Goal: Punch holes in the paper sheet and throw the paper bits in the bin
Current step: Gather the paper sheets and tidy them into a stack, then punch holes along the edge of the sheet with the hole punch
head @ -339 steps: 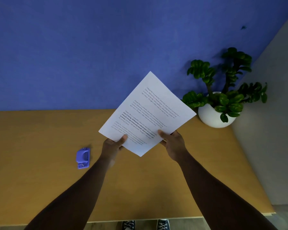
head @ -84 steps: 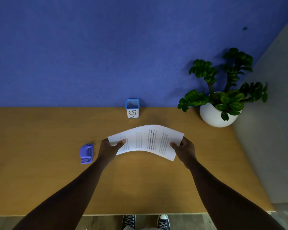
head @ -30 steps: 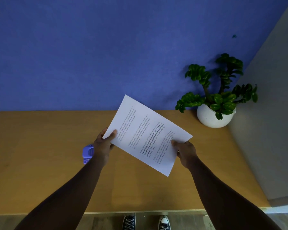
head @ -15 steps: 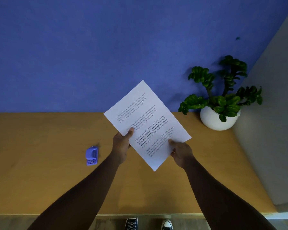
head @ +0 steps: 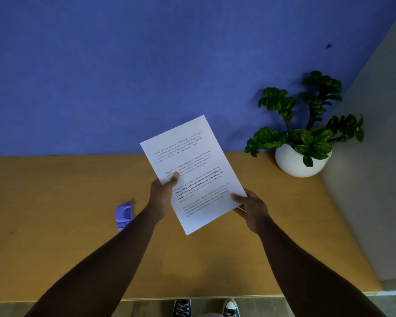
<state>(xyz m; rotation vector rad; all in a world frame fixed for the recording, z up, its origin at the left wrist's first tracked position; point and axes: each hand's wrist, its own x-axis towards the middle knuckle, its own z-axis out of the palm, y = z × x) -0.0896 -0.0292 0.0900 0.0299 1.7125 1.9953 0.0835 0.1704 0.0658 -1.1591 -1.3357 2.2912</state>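
A white printed paper sheet (head: 192,170) is held up above the wooden table, tilted, its top corner towards the blue wall. My left hand (head: 161,194) grips its left edge with the thumb on the text. My right hand (head: 252,209) grips its lower right edge. A small purple hole punch (head: 123,215) lies on the table to the left of my left forearm, untouched. The bin is hidden, probably behind the sheet.
A potted green plant in a white bowl (head: 300,160) stands at the table's back right corner by a grey wall. The wooden table (head: 55,225) runs along the blue wall. My shoes show below the table's front edge.
Over the last second the sheet has turned from slanting landscape to nearly upright. My left hand slid right along its edge, away from the hole punch. Both hands keep their grip.
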